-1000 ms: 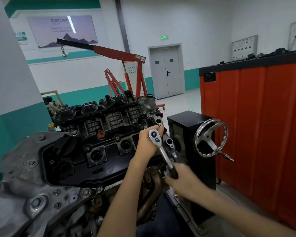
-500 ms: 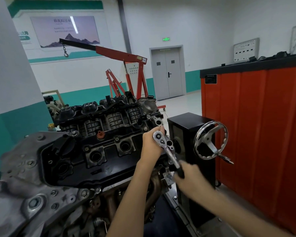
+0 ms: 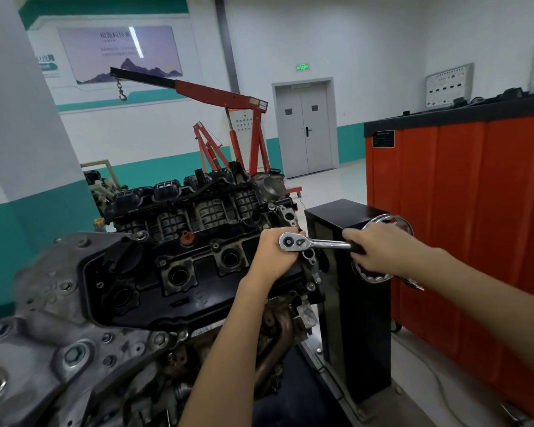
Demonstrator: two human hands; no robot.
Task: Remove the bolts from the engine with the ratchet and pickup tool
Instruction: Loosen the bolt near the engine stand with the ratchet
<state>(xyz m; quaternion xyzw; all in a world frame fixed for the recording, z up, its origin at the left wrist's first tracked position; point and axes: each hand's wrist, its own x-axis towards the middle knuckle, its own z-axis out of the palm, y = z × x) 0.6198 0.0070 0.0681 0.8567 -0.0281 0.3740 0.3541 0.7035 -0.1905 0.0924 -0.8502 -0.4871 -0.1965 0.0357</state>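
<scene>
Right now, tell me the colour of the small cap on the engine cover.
Orange-red cap against the black engine cover, seen in the head view.

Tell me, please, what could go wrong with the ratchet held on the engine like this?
1. The right hand grips the handle of the ratchet directly in front of the stand's handwheel, so a swing that way may knock the knuckles against it.
2. The left hand holds the ratchet head on the engine. The bolt beneath is hidden, and if the tool slips off it, it could skid.

Chrome ratchet (image 3: 313, 242) level, head at black engine's (image 3: 198, 241) right end
</scene>
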